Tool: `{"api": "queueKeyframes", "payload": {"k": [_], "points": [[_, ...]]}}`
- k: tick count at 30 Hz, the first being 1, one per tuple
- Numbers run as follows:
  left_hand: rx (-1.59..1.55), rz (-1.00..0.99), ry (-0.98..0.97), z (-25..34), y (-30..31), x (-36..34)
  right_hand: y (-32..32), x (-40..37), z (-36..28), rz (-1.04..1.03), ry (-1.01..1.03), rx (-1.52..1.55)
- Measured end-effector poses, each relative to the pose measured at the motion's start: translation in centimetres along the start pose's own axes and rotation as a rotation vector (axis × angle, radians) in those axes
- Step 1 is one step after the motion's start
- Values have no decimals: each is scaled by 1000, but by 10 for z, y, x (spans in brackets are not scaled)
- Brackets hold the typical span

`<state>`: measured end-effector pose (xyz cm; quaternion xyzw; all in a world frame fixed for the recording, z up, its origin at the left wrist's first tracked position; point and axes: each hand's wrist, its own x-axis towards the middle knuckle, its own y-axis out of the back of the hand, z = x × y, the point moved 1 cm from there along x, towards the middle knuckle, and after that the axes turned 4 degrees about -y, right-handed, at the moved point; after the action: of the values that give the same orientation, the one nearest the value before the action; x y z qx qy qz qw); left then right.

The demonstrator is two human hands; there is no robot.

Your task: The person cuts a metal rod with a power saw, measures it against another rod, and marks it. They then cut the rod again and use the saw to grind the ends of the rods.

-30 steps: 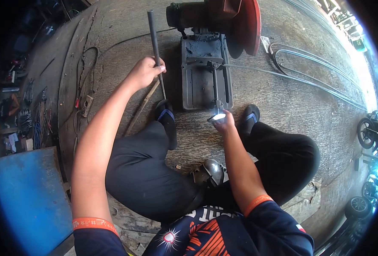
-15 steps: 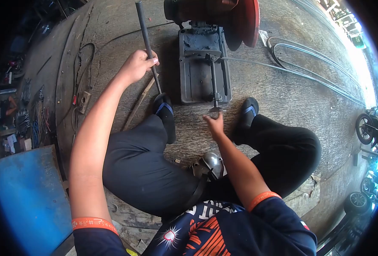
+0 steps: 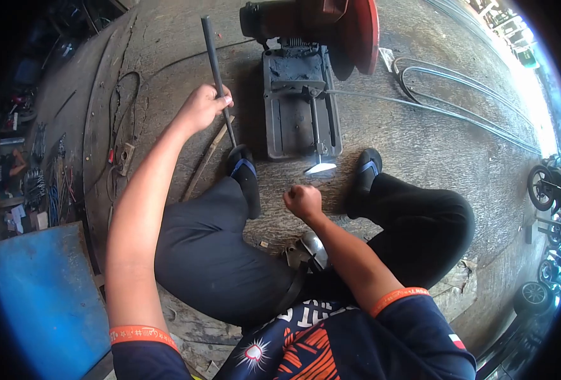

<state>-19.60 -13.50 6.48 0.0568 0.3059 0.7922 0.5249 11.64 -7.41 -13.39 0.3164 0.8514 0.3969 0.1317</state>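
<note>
My left hand (image 3: pixel 203 106) is closed around a long dark metal pipe (image 3: pixel 211 54), held nearly upright, its lower end by the sandal on my left foot (image 3: pixel 243 170). In front of me stands a cut-off saw with a red blade guard (image 3: pixel 367 35) and a dark base (image 3: pixel 279 126). A clamp screw (image 3: pixel 316 120) runs along the base to a crank handle (image 3: pixel 320 168) that catches bright light. A thin metal rod (image 3: pixel 381 98) reaches from the clamp area to the right. My right hand (image 3: pixel 304 201) is a loose fist below the handle, apart from it.
Long bent rods (image 3: pixel 464 82) lie on the floor at right. A wooden stick (image 3: pixel 207 158) and a cable (image 3: pixel 135 82) lie at left. Between my legs is a shiny rounded metal tool (image 3: pixel 315 247). A blue panel (image 3: pixel 40 297) is at lower left; wheels (image 3: pixel 533 296) stand far right.
My right hand has come off the crank handle and drawn back toward me, closing into a fist. The handle has turned and now shines brightly. My left hand still grips the pipe.
</note>
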Motion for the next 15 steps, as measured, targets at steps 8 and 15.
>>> {"api": "queueKeyframes", "payload": {"k": [8,15], "points": [[-124,129,12,-8,-5,4,175,190,60,-355,56,-686],[-84,94,121,-18,0,21,218,287,162,-453,58,-896]]}}
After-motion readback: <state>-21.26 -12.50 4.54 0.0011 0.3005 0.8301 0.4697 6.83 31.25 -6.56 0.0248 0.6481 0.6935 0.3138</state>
